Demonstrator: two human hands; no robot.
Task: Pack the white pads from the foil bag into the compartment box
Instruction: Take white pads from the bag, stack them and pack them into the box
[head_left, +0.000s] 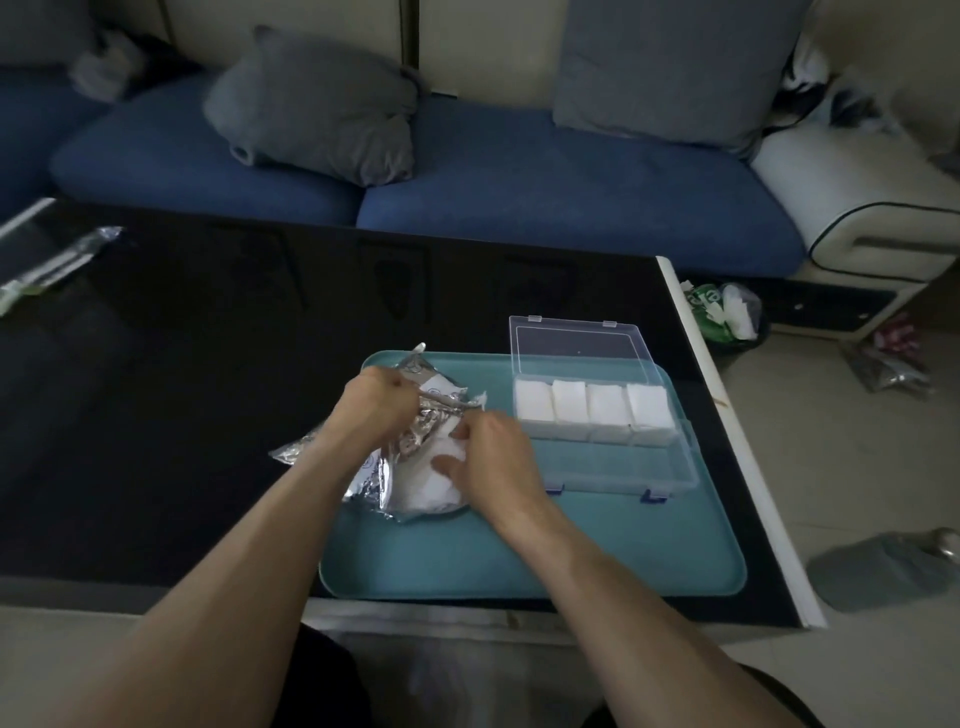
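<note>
Dark table, teal tray (519, 561): left hand (379, 402) grips foil bag (384, 467), right hand (483, 457) pinches white pads (431, 483), compartment box (597, 415) just rightward.

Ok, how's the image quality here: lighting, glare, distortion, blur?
Head view: dim overall, underexposed; the pads in the box and the foil bag are the brightest things. The black table mirrors the sofa faintly. Wide-angle bending curves the table's right edge. Left hand and right hand are slightly soft.
</note>
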